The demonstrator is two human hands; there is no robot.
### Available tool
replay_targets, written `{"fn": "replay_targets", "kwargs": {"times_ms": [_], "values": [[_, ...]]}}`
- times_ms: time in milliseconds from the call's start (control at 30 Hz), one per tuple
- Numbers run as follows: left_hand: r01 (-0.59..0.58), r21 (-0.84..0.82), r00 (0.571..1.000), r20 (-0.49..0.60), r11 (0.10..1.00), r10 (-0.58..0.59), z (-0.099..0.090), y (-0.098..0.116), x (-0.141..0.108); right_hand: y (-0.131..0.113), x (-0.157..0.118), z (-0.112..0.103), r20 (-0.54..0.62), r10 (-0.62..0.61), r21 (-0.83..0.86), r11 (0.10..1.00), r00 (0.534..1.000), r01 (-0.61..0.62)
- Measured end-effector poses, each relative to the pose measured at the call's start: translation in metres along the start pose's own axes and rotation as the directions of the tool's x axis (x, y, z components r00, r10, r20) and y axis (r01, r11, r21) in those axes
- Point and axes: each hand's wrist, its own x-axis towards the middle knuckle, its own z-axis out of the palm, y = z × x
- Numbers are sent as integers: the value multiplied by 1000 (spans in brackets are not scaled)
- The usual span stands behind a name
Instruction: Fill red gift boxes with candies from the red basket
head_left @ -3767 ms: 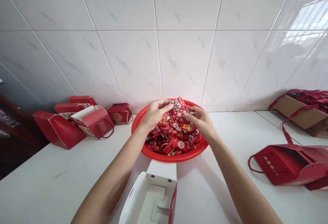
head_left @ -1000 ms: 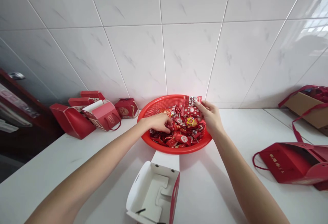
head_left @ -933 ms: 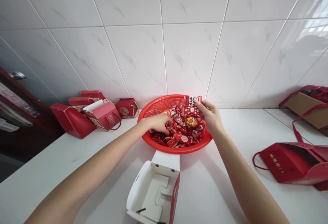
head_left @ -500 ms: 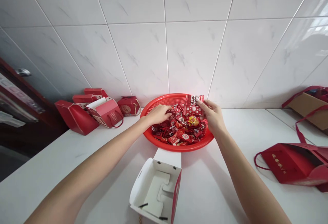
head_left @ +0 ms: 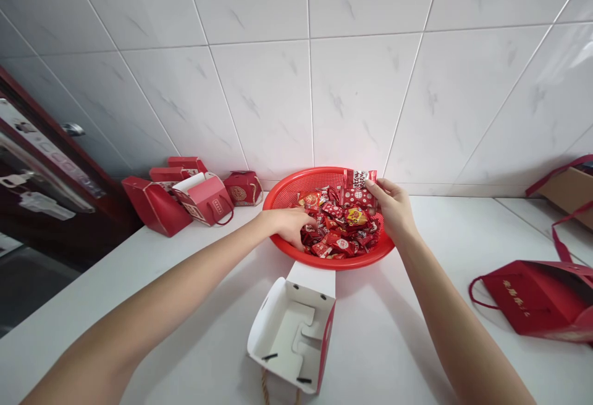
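Observation:
A red plastic basket (head_left: 287, 186) stands against the wall, heaped with red-wrapped candies (head_left: 340, 244). My left hand (head_left: 294, 226) reaches over its left side, fingers down among the wrappers. Its thumb and fingers look apart, though the tips are partly hidden. At the right rim, my right hand (head_left: 393, 207) pinches red candy packets (head_left: 359, 187) between thumb and fingers, upright above the pile; exactly how many is unclear. In front of the basket sits an open box (head_left: 291, 337), white inside with red outside, its flap toward the basket and a rope handle at the near end. No candy shows inside it.
Several red gift boxes (head_left: 160, 207) stand at the left by the wall, one a small box (head_left: 243, 187) with a cord. At right lie a red gift bag (head_left: 528, 297) and a brown carton (head_left: 569, 192) with red ribbon. A dark door (head_left: 46, 195) borders the counter's left.
My left hand has moved down and toward the near left part of the basket, uncovering wrappers at the back. My right hand keeps its packets in place. The view has shifted slightly left.

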Motion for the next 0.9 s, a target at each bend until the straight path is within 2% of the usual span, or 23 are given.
{"fn": "replay_targets", "kwargs": {"times_ms": [133,267,400,467,567,733,900], "values": [[95,113,995,-13,989,-94,8,22,8,-1,-1,0,2,-2,-6,1000,1000,2],[39,141,998,-49,989,-32,11,29,14,-1,-1,0,3,-4,0,1000,1000,4],[-63,1,996,-58,998,63,1,8,13,0,0,0,10,-1,-3,1000,1000,1],[-69,-54,995,-79,996,65,-5,-9,10,2,1,-1,13,-5,-11,1000,1000,5],[-88,-185,984,-172,979,56,-10,-33,9,4,2,-1,14,-17,-14,1000,1000,17],[-218,-500,950,-304,838,65,-3,-57,17,6,4,-3,21,-21,-25,999,1000,21],[-261,-648,935,-355,715,19,4,-63,26,6,4,-3,33,-22,-23,999,999,22]]}}
